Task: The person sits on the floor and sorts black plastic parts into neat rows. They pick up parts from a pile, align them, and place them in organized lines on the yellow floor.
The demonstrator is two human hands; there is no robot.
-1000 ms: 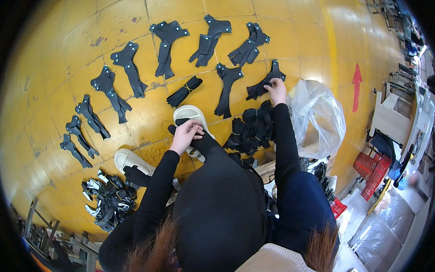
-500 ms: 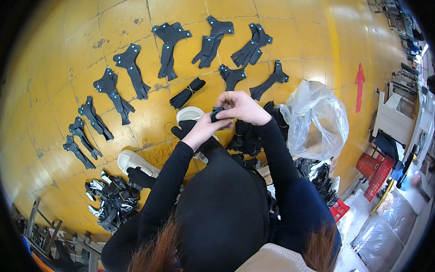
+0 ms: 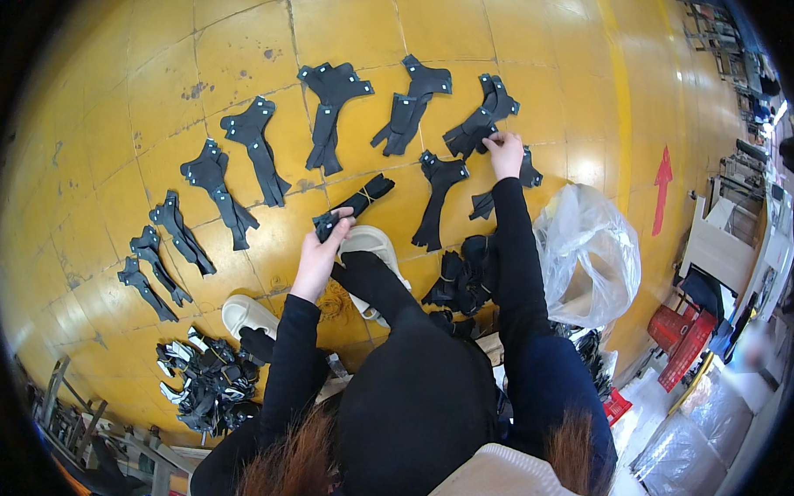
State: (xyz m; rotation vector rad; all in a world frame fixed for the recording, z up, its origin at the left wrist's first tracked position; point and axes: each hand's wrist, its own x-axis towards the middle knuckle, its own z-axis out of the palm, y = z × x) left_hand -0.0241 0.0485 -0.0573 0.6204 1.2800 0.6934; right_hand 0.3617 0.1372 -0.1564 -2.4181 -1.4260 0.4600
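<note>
My left hand is closed around a small dark fabric bundle, beside a long black bundle tied with a yellow band. Farther off to the right, my right hand pinches the lower end of a stack of black fabric pieces lying on the yellow floor. Just under that hand, another black piece is partly covered by it. A forked black piece lies between my two hands. More stacks of cut black pieces, such as the wide-topped one, form an arc on the left and far side.
By my right forearm stands an open clear plastic bag. Black bundles lie near my foot, in a pale shoe. A black-and-white heap sits at left. Red crates and benches are at right.
My hands were together above the pale shoe and have parted. The left moved left with the dark bundle; the right reached away to the far-right stack. The whole view shifted slightly.
</note>
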